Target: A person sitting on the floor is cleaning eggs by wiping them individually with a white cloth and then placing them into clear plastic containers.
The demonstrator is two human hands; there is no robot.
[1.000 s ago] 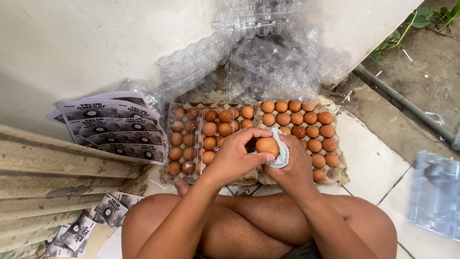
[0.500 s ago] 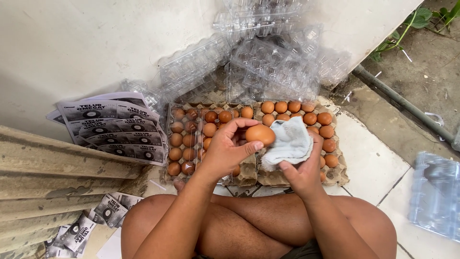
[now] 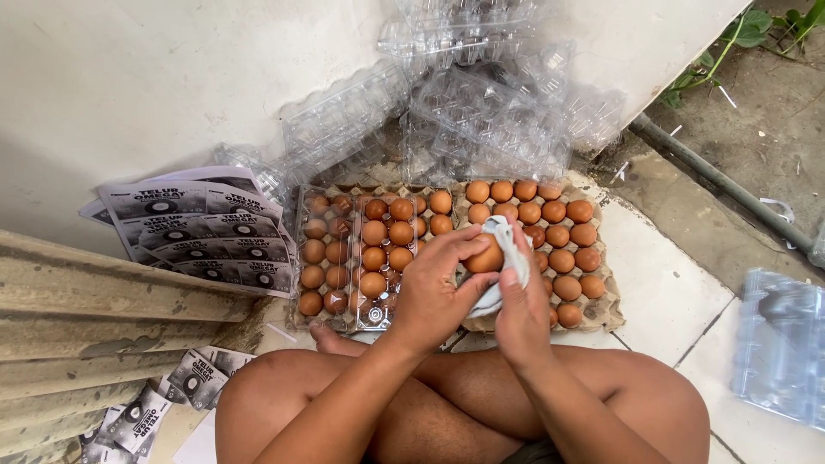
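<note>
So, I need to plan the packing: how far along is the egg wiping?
Done: a clear carton on the left tray is part-filled with eggs. In hand: left hand holds one egg, right hand rubs it with a cloth. Left: the right cardboard tray is nearly full.

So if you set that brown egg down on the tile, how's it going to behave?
The brown egg, held in the left hand and wiped with a white cloth by the right hand, is rounded, so it would probably roll. Its thin shell likely cracks on the hard tile. The cardboard tray would cup it.
</note>
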